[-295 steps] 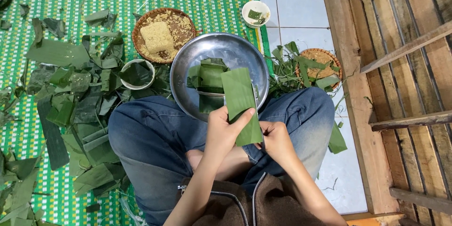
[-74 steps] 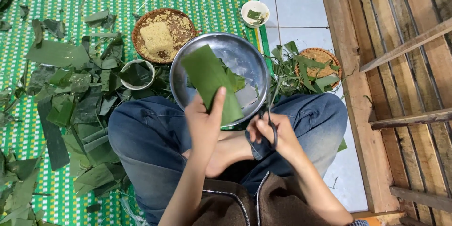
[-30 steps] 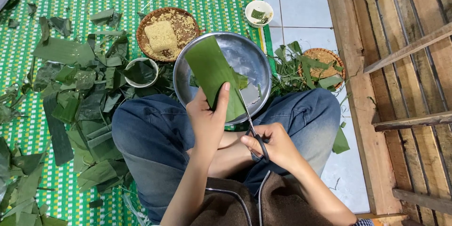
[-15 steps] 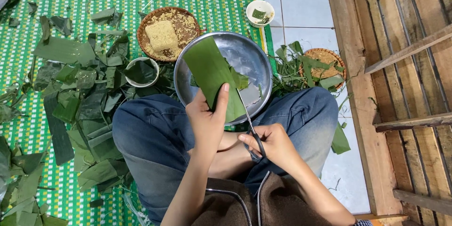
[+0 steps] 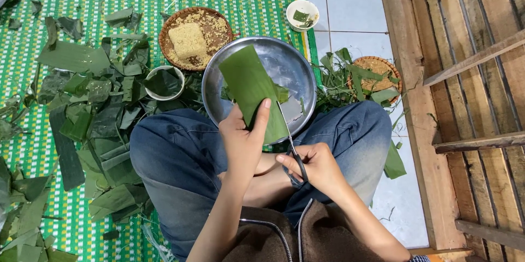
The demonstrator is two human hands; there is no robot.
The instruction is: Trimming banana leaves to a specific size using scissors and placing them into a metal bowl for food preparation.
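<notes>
My left hand (image 5: 243, 142) pinches a long green leaf strip (image 5: 251, 87) and holds it up over a round metal bowl (image 5: 298, 65). My right hand (image 5: 314, 166) grips a pair of scissors (image 5: 290, 142), its blades lying along the leaf's right edge. Both hands sit above my lap in blue jeans. A few leaf scraps lie inside the bowl.
A woven basket (image 5: 216, 24) holds a yellow-brown block. A small white bowl (image 5: 164, 83) holds dark leaf pieces, another small white bowl (image 5: 302, 15) stands on the tile. A second basket (image 5: 377, 68) has leaf trimmings. Cut leaves (image 5: 93, 125) litter the green mat. A wooden frame (image 5: 415, 92) runs at the right.
The folded leaf from earlier is now held as a long flat strip. My right hand has taken up scissors and brought them to the leaf's right edge; little has moved in the last second.
</notes>
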